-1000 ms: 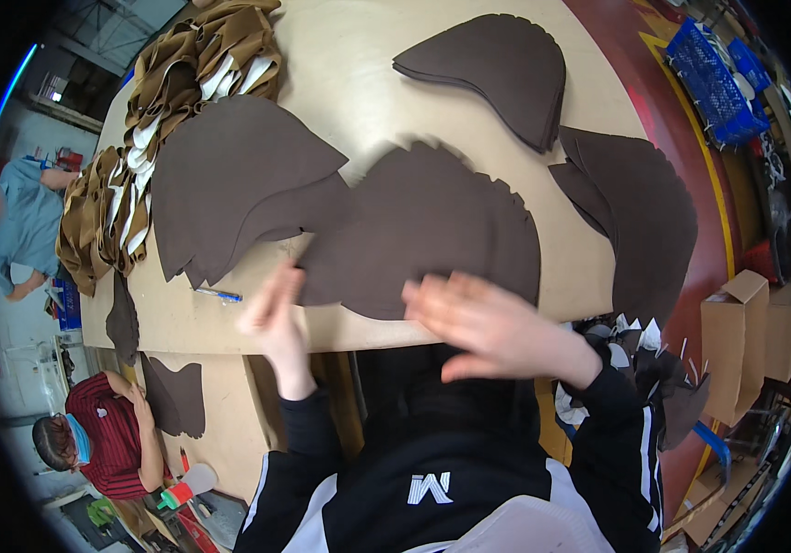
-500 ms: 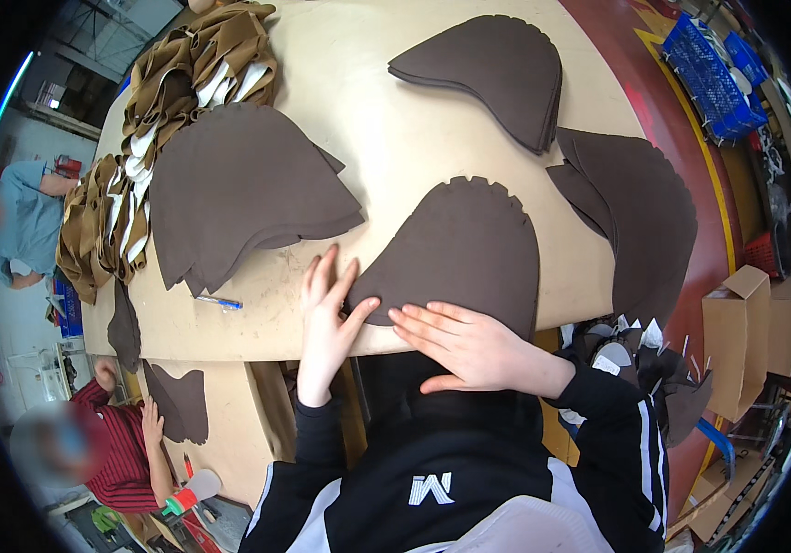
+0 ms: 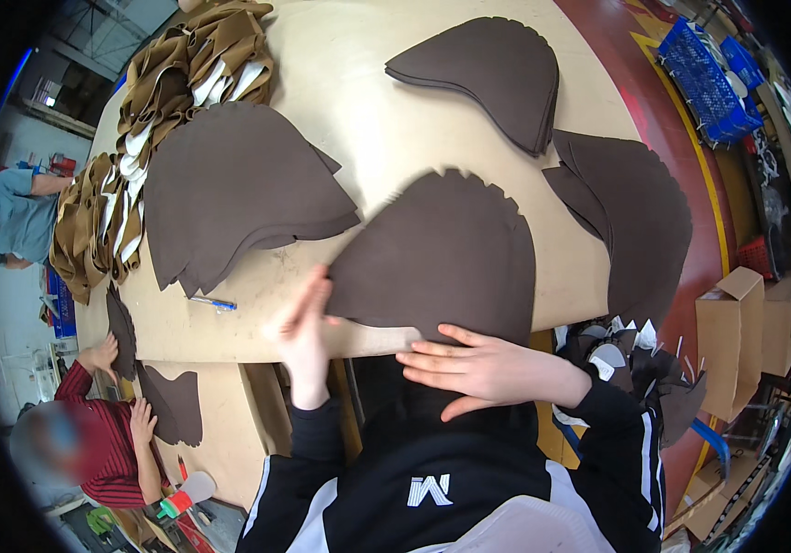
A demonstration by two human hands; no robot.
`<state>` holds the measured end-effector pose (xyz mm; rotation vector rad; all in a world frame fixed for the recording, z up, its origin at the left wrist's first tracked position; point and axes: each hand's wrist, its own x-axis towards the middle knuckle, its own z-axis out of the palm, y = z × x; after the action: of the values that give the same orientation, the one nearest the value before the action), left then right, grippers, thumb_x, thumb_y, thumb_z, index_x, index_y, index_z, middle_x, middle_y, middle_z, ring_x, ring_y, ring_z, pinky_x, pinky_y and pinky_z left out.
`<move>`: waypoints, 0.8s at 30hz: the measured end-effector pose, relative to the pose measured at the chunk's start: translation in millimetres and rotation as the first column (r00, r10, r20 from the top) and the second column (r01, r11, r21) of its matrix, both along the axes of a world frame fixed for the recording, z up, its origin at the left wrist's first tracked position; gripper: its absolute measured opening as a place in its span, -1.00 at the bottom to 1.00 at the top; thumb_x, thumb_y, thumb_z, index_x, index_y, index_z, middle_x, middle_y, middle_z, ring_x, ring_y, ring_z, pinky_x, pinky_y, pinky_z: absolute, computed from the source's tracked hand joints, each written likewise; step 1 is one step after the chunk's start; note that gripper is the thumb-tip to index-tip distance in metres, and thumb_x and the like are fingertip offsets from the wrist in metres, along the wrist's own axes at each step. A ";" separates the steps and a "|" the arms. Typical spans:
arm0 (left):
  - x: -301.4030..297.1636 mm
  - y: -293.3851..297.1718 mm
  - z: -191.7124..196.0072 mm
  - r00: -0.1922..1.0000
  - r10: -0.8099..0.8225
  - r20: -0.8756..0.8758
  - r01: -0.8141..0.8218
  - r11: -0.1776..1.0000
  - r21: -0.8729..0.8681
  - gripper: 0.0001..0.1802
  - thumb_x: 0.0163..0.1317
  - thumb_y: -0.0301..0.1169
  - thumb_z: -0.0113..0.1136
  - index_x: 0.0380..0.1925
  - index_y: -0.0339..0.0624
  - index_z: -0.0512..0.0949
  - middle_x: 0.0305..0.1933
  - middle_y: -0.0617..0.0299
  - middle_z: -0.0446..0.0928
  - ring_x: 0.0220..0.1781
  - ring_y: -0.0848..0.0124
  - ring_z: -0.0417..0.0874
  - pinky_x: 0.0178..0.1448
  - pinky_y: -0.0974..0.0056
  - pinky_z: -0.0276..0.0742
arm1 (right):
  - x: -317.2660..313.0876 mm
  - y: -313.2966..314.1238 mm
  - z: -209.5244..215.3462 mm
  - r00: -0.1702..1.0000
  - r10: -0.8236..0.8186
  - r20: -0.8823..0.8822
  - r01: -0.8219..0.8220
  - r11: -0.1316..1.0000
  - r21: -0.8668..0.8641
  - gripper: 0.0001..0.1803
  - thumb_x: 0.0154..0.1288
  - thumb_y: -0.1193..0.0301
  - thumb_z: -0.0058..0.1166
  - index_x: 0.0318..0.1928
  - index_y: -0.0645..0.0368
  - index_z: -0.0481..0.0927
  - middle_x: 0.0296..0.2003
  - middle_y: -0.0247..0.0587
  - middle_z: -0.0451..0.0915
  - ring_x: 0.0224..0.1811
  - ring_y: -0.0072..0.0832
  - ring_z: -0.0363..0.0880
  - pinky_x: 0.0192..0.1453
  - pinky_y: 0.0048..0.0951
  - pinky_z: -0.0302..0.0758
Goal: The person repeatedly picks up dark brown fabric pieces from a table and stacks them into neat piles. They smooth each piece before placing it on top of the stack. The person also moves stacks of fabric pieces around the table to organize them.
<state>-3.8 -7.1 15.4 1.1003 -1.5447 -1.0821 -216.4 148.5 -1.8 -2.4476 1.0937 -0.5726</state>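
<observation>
- We think the blue pen [image 3: 213,302], lying on the tabletop [image 3: 372,138] just left of our left hand [image 3: 303,324], could get knocked off the near edge if that hand swings out.
- Our left hand stands on edge, fingers [image 3: 314,293] straight and close together, pressed against the left corner of the dark brown fan-shaped piece [image 3: 442,253]; it grips nothing.
- The piece lies flat near the tabletop's front edge, its lower border running out over that edge. We judge that an uneven push from either side could skew it or slide it off toward our lap.
- Our right hand [image 3: 483,369] lies flat, fingers [image 3: 432,355] slightly spread, on the piece's lower edge, pinning rather than grasping.
- The stack [image 3: 631,221] to the right sits close, so a wide sweep might disturb it.
</observation>
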 end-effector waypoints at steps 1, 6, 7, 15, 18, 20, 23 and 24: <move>10.3 -13.2 0.0 0.993 0.120 -0.006 -0.120 0.989 -0.085 -0.74 0.37 -0.59 0.30 0.04 -0.32 0.73 0.03 0.01 0.74 -0.28 0.55 0.69 -0.47 0.49 0.53 | -6.4 -1.7 8.1 0.999 0.001 0.052 -0.005 0.998 0.065 -0.12 0.37 -0.19 0.12 0.49 0.13 0.36 0.55 -0.18 0.26 0.64 -0.26 0.14 0.67 -0.04 0.05; 74.0 -76.3 37.0 0.911 0.409 0.049 -0.370 0.864 -0.341 -0.56 0.45 -0.46 0.25 0.30 -0.24 0.58 0.12 0.14 0.71 -0.22 0.49 0.63 -0.25 0.43 0.63 | -48.9 -47.0 24.7 0.835 -0.546 -0.067 0.523 0.825 -0.213 -0.10 0.41 -0.17 0.06 0.55 0.14 0.26 0.57 -0.10 0.23 0.64 -0.21 0.12 0.68 0.01 0.02; 89.5 -89.3 24.7 0.876 0.451 0.169 -0.284 0.767 -0.576 -0.52 0.47 -0.45 0.24 0.36 -0.18 0.53 0.18 0.17 0.66 -0.08 0.44 0.61 -0.07 0.39 0.63 | -57.5 -59.8 14.3 0.762 -0.645 -0.066 0.621 0.755 -0.211 -0.07 0.42 -0.20 0.03 0.54 0.21 0.26 0.56 0.01 0.21 0.64 -0.16 0.12 0.68 0.01 0.01; 33.9 -8.8 -20.7 0.695 -0.293 0.657 0.408 0.913 -0.024 -0.33 0.16 -0.24 0.50 0.29 -0.16 0.57 0.43 0.05 0.41 0.39 0.09 0.40 0.50 0.05 0.29 | 2.9 -39.3 -23.4 0.947 -0.304 -0.103 0.298 0.952 -0.077 0.00 0.38 -0.23 0.07 0.51 0.34 0.25 0.55 0.09 0.20 0.61 -0.12 0.16 0.67 -0.05 0.05; 17.9 -0.2 -16.1 0.717 -0.276 0.640 0.395 0.918 -0.047 -0.31 0.03 -0.38 0.57 0.23 -0.15 0.61 0.38 0.06 0.43 0.39 0.13 0.39 0.48 0.11 0.27 | 20.0 -20.1 -18.3 0.985 -0.156 -0.080 0.155 0.988 -0.013 -0.04 0.43 -0.21 0.02 0.53 0.29 0.25 0.55 0.03 0.22 0.60 -0.19 0.21 0.66 -0.14 0.10; 14.5 -5.9 -16.4 0.744 -0.306 0.593 0.348 0.936 0.046 -0.41 0.04 -0.41 0.57 0.14 -0.19 0.65 0.22 0.09 0.53 0.23 0.22 0.48 0.29 0.18 0.42 | 11.5 -12.7 -22.5 0.992 0.008 0.127 -0.020 0.995 0.096 -0.10 0.42 -0.16 0.09 0.51 0.25 0.29 0.54 -0.01 0.26 0.59 -0.16 0.22 0.65 -0.10 0.13; 14.8 -13.0 -25.1 0.834 -0.334 0.440 0.282 0.942 0.180 -0.58 0.07 -0.48 0.54 -0.02 -0.27 0.70 -0.06 0.14 0.63 -0.06 0.36 0.58 0.00 0.27 0.52 | -22.2 -23.3 14.6 0.964 -0.253 0.078 0.243 0.962 0.123 -0.07 0.26 0.01 0.31 0.48 0.29 0.31 0.54 0.02 0.25 0.60 -0.04 0.19 0.62 0.04 0.15; 14.4 -14.8 -29.3 0.866 -0.338 0.368 0.270 0.936 0.226 -0.64 0.08 -0.51 0.52 -0.08 -0.30 0.71 -0.17 0.15 0.66 -0.17 0.41 0.61 -0.10 0.30 0.54 | -32.0 -24.4 15.3 0.902 -0.429 -0.042 0.427 0.903 -0.057 -0.11 0.30 -0.02 0.26 0.46 0.30 0.33 0.52 0.09 0.25 0.56 -0.06 0.25 0.60 0.01 0.18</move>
<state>10.6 -21.9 -13.9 1.2797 -2.0386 -1.2718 -248.4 124.1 13.5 -2.2738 1.6786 -0.6697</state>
